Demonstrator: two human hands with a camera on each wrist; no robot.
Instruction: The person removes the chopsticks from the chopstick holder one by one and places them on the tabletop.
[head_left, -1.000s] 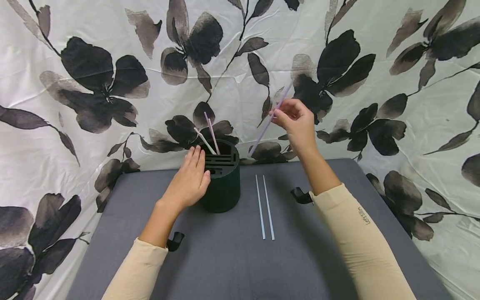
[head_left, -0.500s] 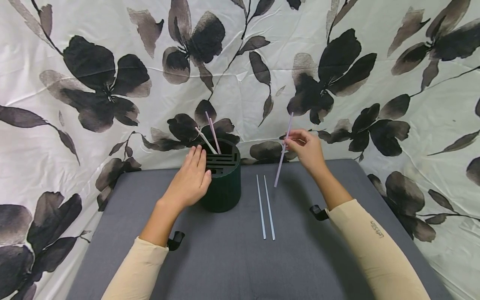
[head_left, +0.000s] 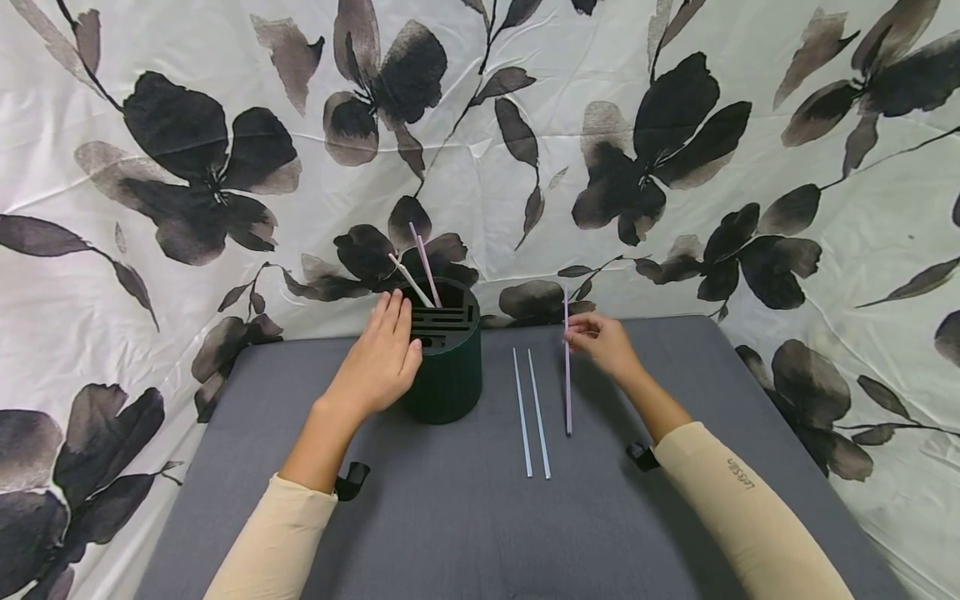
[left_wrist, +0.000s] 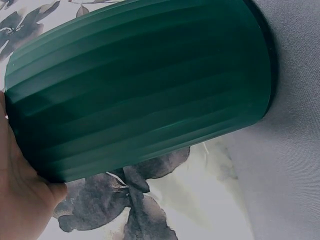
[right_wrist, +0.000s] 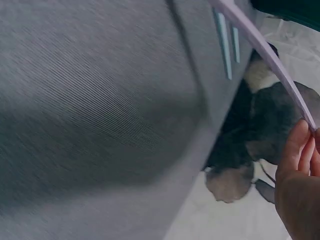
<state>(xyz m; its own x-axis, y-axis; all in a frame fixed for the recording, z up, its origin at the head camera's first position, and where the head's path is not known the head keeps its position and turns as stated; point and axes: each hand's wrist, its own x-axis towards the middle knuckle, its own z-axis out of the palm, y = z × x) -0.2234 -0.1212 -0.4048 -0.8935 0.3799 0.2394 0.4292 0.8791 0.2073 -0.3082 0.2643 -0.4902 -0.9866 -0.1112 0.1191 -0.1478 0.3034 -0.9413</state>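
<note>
In the head view my right hand (head_left: 602, 343) pinches a thin purple straw (head_left: 567, 392), which stands nearly upright over the table, right of two pale blue straws (head_left: 536, 417) lying side by side. The right wrist view shows the thumb and fingertips (right_wrist: 300, 132) on one end of the purple straw (right_wrist: 267, 55). My left hand (head_left: 380, 354) rests with straight fingers on the rim of a dark green utensil holder (head_left: 446, 383), its thumb along the side. Up close, the holder (left_wrist: 145, 85) has a ribbed wall, with the left hand (left_wrist: 22, 185) at its top edge.
Pink straws (head_left: 426, 265) and a white straw (head_left: 408, 280) lean out of the holder's rear opening, behind its slotted top (head_left: 442, 320). The grey table (head_left: 480, 533) ends at the back against a floral cloth (head_left: 480, 167).
My right hand has come down toward the table with the purple straw, which has turned from slanting to nearly upright in view. The left hand and the holder have stayed in place.
</note>
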